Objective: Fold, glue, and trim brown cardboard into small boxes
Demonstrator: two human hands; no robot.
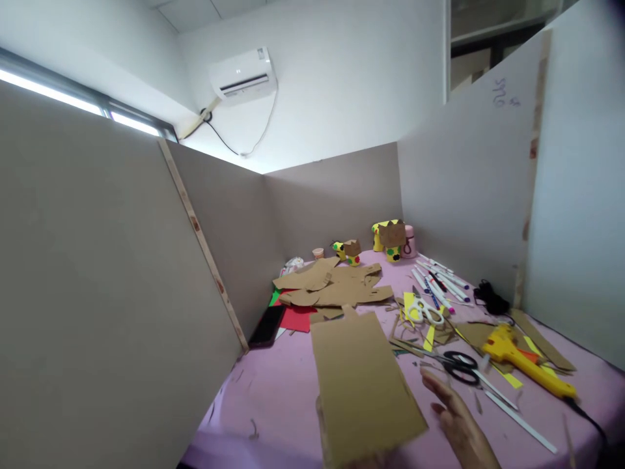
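A rectangular piece of brown cardboard point(364, 384) stands out in front of me, over the near part of the table, with a small tab at its far edge. My right hand point(459, 420) is just to its right, fingers stretched out and apart from the sheet, holding nothing. Of my left hand no clear part shows; a narrow blurred shape along the cardboard's left edge could be fingers, but I cannot tell. Black-handled scissors point(459, 368) lie beyond my right hand. Farther right rests a yellow hot glue gun point(527, 365) with its cord trailing off.
Cut cardboard sheets point(342, 285), red paper point(295, 319) and a phone point(266, 327) lie at the left. White scissors point(426, 311), paper scraps and several markers point(442, 283) cover the right side. Decorated yellow figures point(393, 241) and a pink bottle point(409, 242) stand behind. Grey partitions point(332, 195) enclose the table.
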